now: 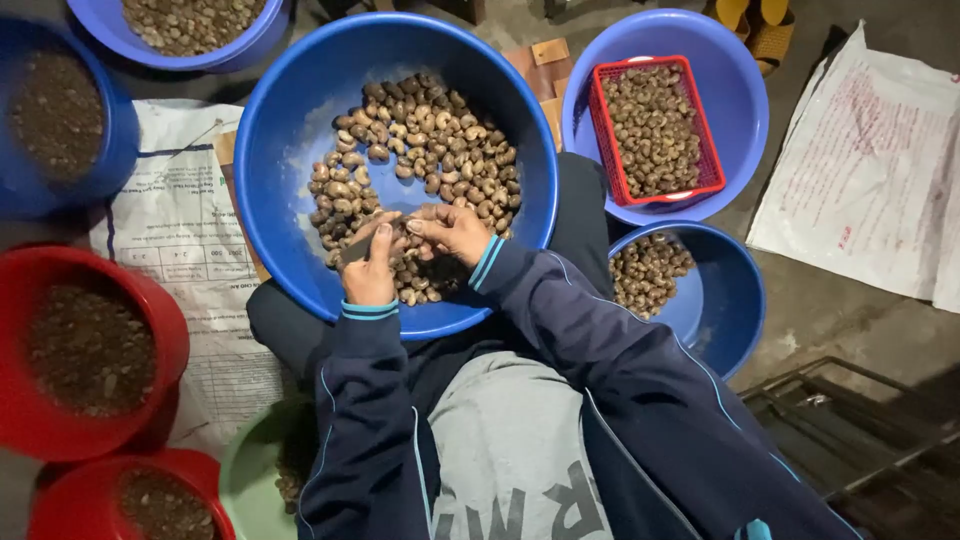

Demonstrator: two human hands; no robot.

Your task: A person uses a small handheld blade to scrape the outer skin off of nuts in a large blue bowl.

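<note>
Dark blue sleeves lead up to both hands over the big blue basin (290,150): the left hand (372,268) has its grip closed around a small dark tool (358,248), and the right hand (452,230) pinches a cashew nut (408,228) at its tip. Unshelled nuts (420,150) fill the basin toward twelve o'clock. On the concrete floor (830,320), a red basket of nuts (652,130) sits in a blue bowl at two o'clock, and red bowls (90,350) sit at eight.

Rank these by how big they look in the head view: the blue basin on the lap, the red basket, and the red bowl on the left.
1. Blue basin, clearly largest, though nearest the camera.
2. Red bowl, partly cut off.
3. Red basket, smallest.
</note>
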